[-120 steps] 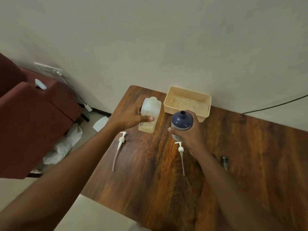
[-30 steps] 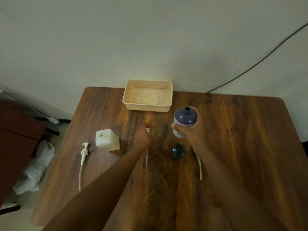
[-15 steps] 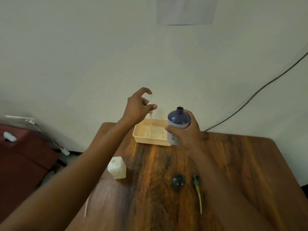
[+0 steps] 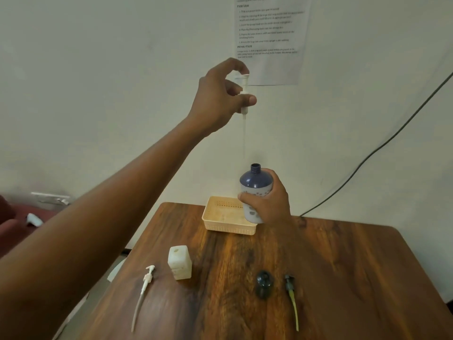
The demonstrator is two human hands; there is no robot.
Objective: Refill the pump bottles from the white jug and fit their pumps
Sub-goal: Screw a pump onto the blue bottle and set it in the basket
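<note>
A white plastic pump with a long tube (image 4: 144,288) lies at the left of my wooden counter (image 4: 331,278), beside the white square jug (image 4: 179,262). My left hand (image 4: 220,99) pinches another white pump (image 4: 244,94) high up, its tube hanging just above the open neck of the blue-topped bottle (image 4: 255,190), which my right hand (image 4: 269,204) grips by the beige basket (image 4: 225,219). Farther right lie a dark small bottle (image 4: 264,284) and a dark pump with a yellow tube (image 4: 291,300).
</note>
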